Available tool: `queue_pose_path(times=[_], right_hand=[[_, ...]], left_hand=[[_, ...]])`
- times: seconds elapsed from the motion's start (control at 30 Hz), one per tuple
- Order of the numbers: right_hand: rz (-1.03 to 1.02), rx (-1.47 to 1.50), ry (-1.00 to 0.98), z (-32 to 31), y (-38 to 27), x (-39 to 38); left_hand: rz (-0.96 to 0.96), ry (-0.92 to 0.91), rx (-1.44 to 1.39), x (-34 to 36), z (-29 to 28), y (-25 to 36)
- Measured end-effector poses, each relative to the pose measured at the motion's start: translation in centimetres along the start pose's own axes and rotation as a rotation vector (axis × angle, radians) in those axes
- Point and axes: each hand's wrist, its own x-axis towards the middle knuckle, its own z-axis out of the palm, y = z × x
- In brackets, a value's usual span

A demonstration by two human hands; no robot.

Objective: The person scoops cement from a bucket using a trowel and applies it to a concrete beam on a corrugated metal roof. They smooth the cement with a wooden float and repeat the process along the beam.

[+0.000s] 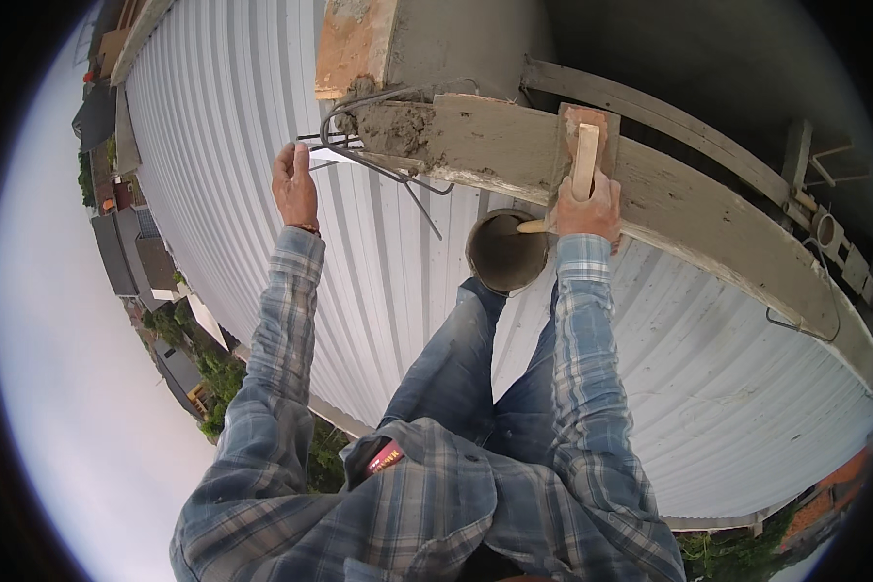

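Note:
My right hand (592, 209) grips the light wooden handle of a plastering float (570, 129), whose board lies on the cement-smeared ledge (689, 199). My left hand (295, 184) is raised at the left, fingers loosely bent with nothing in them, near bent steel bars (413, 194) that stick out by a lump of rough mortar (398, 134). Just below the ledge, between my hands, a dark bucket (501, 264) of grey mix stands by my feet, with a wooden tool handle (531, 226) across its rim.
Corrugated white metal roofing (194, 126) surrounds my legs. A rendered column (456, 44) rises behind the ledge, beside a dark recess with timber boards (640, 102). A thin bent bar (800, 328) hangs at the right. Beyond the roof's left edge are distant houses and trees (213, 369).

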Motion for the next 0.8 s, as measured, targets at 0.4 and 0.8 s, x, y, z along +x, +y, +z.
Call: queue_pose_path(times=[0.4,0.8], right_hand=[[-0.001,0.010,-0.112,-9.1,8.2,-7.9],[0.283,0.059,-0.228,-13.2,14.4,-16.3]], left_hand=[[0.152,0.067,0.033,-2.0,4.8,-0.7],[0.479,-0.347,-0.157,-21.9,11.9,8.4]])
